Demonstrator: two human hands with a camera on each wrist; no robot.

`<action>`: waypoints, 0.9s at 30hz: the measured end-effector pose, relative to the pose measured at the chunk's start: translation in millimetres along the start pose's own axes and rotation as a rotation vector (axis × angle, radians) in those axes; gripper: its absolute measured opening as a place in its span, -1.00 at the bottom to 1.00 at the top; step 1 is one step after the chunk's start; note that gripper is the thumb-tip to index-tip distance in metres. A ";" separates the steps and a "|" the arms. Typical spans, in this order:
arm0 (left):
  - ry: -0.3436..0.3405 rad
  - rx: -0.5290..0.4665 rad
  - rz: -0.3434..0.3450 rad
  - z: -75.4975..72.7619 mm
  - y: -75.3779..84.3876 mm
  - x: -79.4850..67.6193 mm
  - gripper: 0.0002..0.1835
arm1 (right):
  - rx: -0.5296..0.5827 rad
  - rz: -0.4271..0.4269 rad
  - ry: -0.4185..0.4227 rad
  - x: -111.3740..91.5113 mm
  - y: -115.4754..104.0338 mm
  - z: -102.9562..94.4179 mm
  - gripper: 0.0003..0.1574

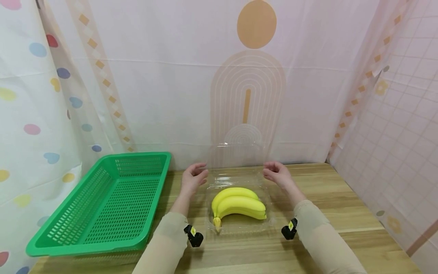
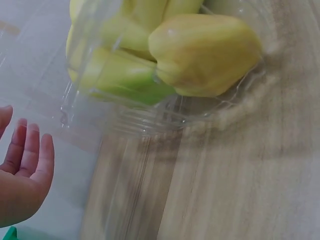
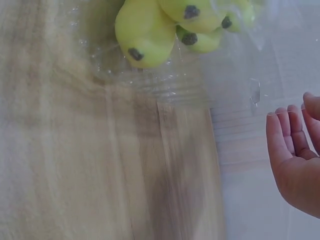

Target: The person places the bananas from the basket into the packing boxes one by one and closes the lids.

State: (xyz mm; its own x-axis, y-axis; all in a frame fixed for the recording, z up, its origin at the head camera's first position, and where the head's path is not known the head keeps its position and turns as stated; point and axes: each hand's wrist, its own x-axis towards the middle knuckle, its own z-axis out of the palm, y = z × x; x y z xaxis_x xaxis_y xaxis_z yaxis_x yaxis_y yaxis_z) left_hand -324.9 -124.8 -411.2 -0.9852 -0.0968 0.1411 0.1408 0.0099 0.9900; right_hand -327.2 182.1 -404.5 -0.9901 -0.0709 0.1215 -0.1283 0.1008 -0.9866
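A bunch of yellow bananas [image 1: 239, 205] lies in a clear plastic clamshell box [image 1: 236, 227], its stem end toward the front left. The box's clear lid [image 1: 236, 156] stands raised at the back. Beside the lid's left edge is my left hand [image 1: 194, 178], fingers loosely bent and nothing in them. On the other side my right hand [image 1: 278, 174] mirrors it, fingertips right at the lid's right edge. In the left wrist view the left hand [image 2: 27, 175] has its fingers spread a little from the thumb. The right wrist view shows the right hand [image 3: 295, 160] likewise, near the clear plastic.
A green plastic basket [image 1: 150, 213] with slotted walls stands at the left of the wooden table [image 1: 342, 213]. Behind the table hangs a patterned curtain [image 1: 171, 95], close to the raised lid. A checked cloth [image 1: 403, 152] hangs on the right.
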 end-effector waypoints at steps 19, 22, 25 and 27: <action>-0.008 0.135 0.216 -9.4 -3.5 -12.9 -0.89 | -0.128 -0.146 -0.056 -8.2 3.4 -9.5 -0.77; -0.017 0.176 0.254 -11.3 -4.5 -14.6 -0.92 | -0.185 -0.176 -0.051 -9.0 3.9 -10.6 -0.81; -0.028 0.237 0.293 -12.6 -5.2 -16.8 -0.93 | -0.221 -0.193 -0.055 -9.7 4.8 -11.6 -0.83; -0.036 0.277 0.315 -13.2 -5.8 -18.1 -0.92 | -0.233 -0.200 -0.054 -10.1 5.2 -11.9 -0.84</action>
State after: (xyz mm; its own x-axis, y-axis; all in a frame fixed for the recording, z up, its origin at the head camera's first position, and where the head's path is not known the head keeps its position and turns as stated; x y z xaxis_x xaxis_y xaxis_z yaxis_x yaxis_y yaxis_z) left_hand -306.6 -136.3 -419.5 -0.9017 -0.0114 0.4323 0.4091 0.3016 0.8612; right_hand -318.6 195.1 -409.6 -0.9402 -0.1642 0.2984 -0.3360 0.3038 -0.8915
